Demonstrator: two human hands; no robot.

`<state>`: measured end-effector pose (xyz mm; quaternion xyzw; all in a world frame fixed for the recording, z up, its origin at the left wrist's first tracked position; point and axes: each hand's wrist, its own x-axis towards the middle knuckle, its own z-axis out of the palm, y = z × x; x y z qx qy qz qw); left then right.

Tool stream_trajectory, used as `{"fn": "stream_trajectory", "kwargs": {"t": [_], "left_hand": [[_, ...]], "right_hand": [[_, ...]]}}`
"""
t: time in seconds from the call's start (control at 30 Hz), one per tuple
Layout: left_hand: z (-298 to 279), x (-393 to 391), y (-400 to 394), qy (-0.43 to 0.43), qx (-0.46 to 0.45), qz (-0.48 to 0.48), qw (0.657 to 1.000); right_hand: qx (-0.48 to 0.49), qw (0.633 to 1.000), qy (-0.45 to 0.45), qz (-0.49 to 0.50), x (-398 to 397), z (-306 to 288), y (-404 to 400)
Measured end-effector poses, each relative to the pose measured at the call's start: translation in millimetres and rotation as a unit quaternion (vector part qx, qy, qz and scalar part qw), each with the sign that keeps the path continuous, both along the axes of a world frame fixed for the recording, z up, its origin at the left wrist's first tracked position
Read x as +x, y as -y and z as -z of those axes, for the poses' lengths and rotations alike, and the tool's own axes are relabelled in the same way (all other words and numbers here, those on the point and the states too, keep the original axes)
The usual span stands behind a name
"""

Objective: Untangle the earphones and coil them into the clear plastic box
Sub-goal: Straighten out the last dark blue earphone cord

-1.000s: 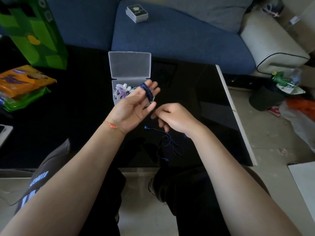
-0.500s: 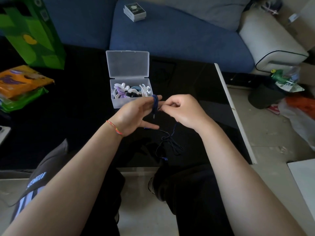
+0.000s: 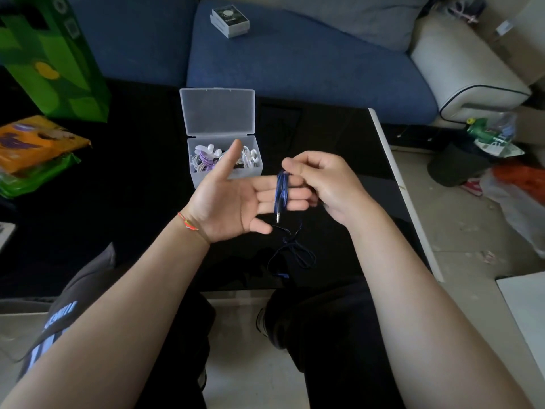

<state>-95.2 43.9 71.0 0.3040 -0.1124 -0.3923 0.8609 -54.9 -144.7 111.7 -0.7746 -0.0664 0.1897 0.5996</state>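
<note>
Over on the left a green bag [image 3: 56,60] and an orange packet [image 3: 35,143] sit on the black bench [image 3: 118,202], and behind the hands the clear plastic box [image 3: 225,172] stands with its lid up, white and purple earphones [image 3: 206,159] piled inside. The left hand [image 3: 236,199] is flat, palm up, fingers straight, with the blue earphone cable [image 3: 281,191] looped round them and its plug hanging below. The right hand [image 3: 327,181] has its grip pinched on that cable at the top of the loops, the loose end trailing down onto the bench.
</note>
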Motion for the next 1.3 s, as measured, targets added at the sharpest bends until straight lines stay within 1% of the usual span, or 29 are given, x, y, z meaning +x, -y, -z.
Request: {"fn": "stream_trajectory", "kwargs": {"t": [0.07, 0.1, 0.17, 0.2, 0.27, 0.37, 0.47, 0.57, 0.63, 0.73, 0.93, 1.07, 1.17, 1.3], "left_hand": [[-0.9, -0.7, -0.1, -0.008, -0.091, 0.010, 0.996], [-0.8, -0.6, 0.0, -0.014, -0.118, 0.002, 0.993], [-1.1, -0.1, -0.8, -0.032, -0.138, -0.041, 0.989], [-1.6, 0.1, -1.5, -0.041, -0.135, -0.073, 0.987], [-1.6, 1.5, -4.2, -0.057, -0.097, -0.151, 0.982], [-1.2, 4.2, -7.9, -0.065, -0.001, -0.258, 0.964], [-1.8, 6.6, -9.1, -0.059, 0.056, -0.296, 0.952], [-1.2, 8.5, -8.8, -0.047, 0.107, -0.305, 0.945], [0.2, 9.0, -7.8, -0.037, 0.135, -0.301, 0.943], [1.5, 8.8, -4.7, -0.033, 0.153, -0.289, 0.944], [3.6, 8.5, 1.9, -0.019, 0.176, -0.276, 0.945], [4.4, 6.9, 6.9, -0.005, 0.195, -0.268, 0.943], [4.3, 5.9, 10.7, 0.005, 0.207, -0.261, 0.943], [3.7, 5.5, 11.9, 0.020, 0.210, -0.246, 0.946]], "right_hand": [[0.037, 0.998, -0.039, -0.015, 0.8, 3.2, -2.7], [0.041, 0.998, -0.048, -0.022, 1.1, 5.3, -3.8], [0.026, 0.998, -0.050, -0.029, 1.3, 9.5, -5.0], [0.007, 0.998, -0.048, -0.040, 1.0, 11.6, -4.8], [-0.052, 0.994, -0.054, -0.082, -0.8, 14.5, -3.6], [-0.150, 0.975, -0.065, -0.149, -4.6, 14.7, -2.5], [-0.185, 0.967, -0.052, -0.165, -4.8, 12.2, -2.0], [-0.200, 0.968, -0.035, -0.149, -2.2, 8.8, 1.5], [-0.187, 0.972, -0.034, -0.137, -0.4, 6.8, 4.8], [-0.166, 0.976, -0.045, -0.130, 1.4, 6.6, 7.2], [-0.190, 0.975, -0.077, -0.085, 5.6, 8.5, 1.2], [-0.235, 0.964, -0.036, -0.121, 3.0, 11.7, 2.6], [-0.231, 0.960, -0.046, -0.153, 1.6, 12.9, 3.4], [-0.253, 0.943, -0.062, -0.208, -1.1, 12.7, 0.2]]}}
